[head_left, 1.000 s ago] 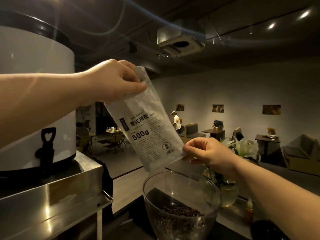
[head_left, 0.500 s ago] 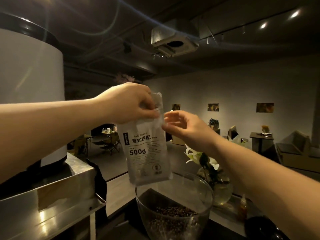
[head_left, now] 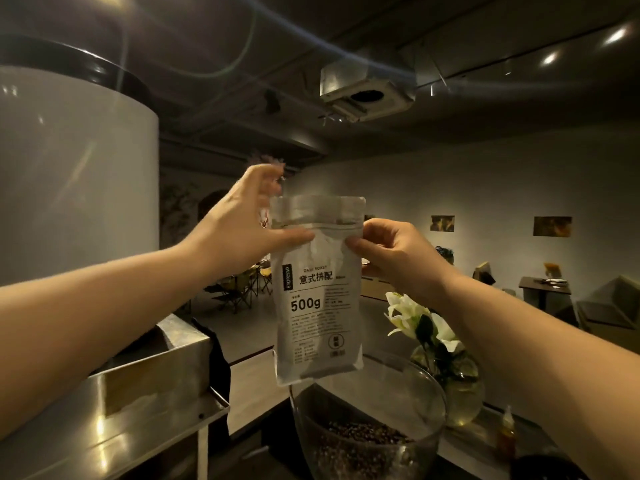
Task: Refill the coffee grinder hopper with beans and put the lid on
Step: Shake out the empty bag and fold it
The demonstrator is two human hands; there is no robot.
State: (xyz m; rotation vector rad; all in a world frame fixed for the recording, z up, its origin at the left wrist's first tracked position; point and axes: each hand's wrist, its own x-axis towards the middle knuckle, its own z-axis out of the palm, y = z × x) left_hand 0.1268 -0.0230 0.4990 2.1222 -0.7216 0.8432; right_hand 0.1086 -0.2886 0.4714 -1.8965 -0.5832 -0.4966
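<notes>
Left hand (head_left: 242,233) and right hand (head_left: 391,251) pinch a 500g espresso bean bag (head_left: 317,292) by its upper corners, upright just above the open, partly filled glass hopper (head_left: 426,393), apparently to unseal it; no lid in view.

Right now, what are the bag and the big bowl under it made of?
The bag looks like matte plastic or foil pouch: it creases where the hands pinch it and has a zip strip near the top. The bowl looks like clear plastic or glass, I can't tell which: you see beans through its shiny wall.
</notes>
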